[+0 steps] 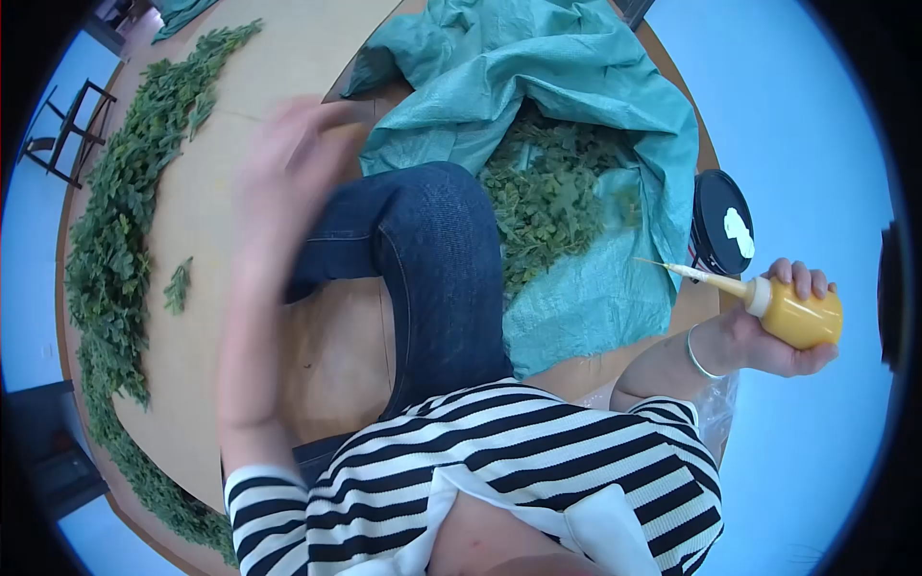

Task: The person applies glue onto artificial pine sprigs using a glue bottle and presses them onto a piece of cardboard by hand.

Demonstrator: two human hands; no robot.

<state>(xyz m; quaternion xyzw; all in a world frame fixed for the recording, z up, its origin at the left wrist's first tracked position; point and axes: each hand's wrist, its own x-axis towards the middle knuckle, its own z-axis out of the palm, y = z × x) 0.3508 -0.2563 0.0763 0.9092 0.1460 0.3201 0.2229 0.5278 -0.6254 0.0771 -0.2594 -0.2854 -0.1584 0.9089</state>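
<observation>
1. A single view is taken from the wearer's head, aimed steeply down and forward.
2. The striped shirt [567,446] is seen very near, across the bottom of the frame.
3. The left hand [296,158] is caught upper left of centre, the right hand [773,355] at right.
4. Lines are bowed by a wide lens, and the corners are darkened.

A striped shirt [538,451] tops dark blue jeans [447,250].

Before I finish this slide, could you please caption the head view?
Right hand gripping a yellow nozzled bottle, left hand blurred, greenery lying among teal sheeting.
</observation>
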